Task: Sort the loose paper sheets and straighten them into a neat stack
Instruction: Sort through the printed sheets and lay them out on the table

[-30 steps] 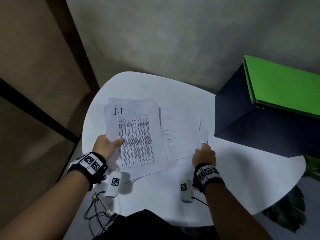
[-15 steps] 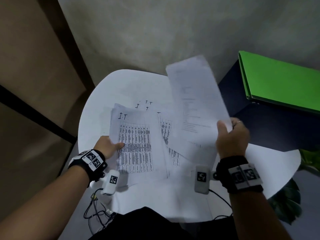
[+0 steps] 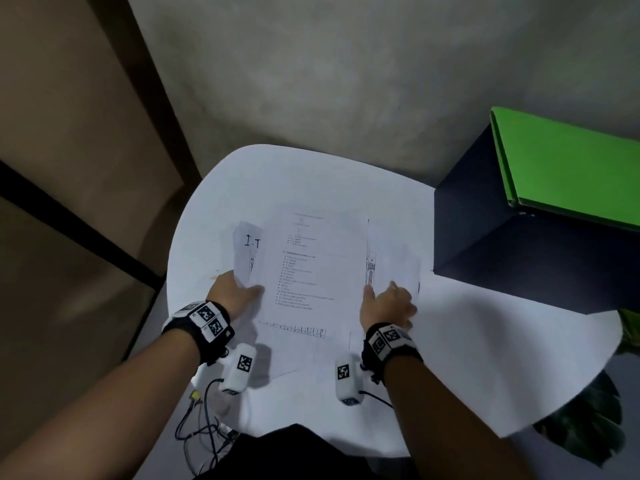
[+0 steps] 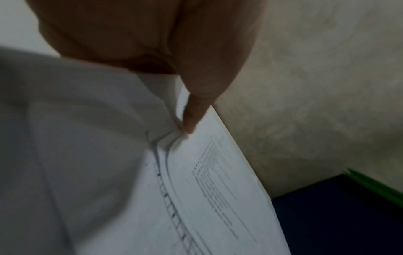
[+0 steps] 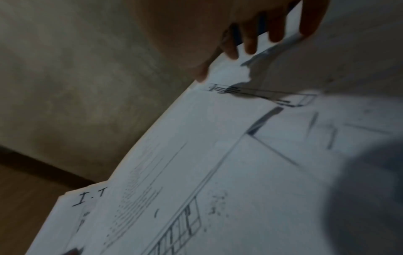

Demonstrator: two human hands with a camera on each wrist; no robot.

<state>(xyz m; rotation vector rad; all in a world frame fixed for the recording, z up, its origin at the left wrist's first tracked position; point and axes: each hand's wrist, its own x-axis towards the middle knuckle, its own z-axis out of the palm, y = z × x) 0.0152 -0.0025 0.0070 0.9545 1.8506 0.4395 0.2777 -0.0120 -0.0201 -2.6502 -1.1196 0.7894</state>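
Observation:
A printed text sheet [image 3: 311, 268] lies on top of the paper stack in the middle of the white round table [image 3: 485, 341]. Under it, the sheet marked "I.T" [image 3: 248, 251] sticks out to the left. My left hand [image 3: 239, 294] pinches the stack's left edge, with the thumb [image 4: 191, 119] on top of the paper [image 4: 218, 189]. More loose sheets [image 3: 394, 261] peek out on the right. My right hand [image 3: 389, 303] rests on them beside the top sheet's right edge, and its fingers [image 5: 250, 43] are spread and touch the paper [image 5: 218, 138].
A dark blue box [image 3: 519, 258] stands at the table's right with a green folder [image 3: 571, 168] on it. Cables [image 3: 204, 420] hang off the near left edge. Plant leaves [image 3: 588, 427] show below the table at right. A grey wall is behind.
My right hand lifted the text sheet from the right side, swung it over and laid it on the left stack. It now rests low at that sheet's right edge. The left hand stayed put.

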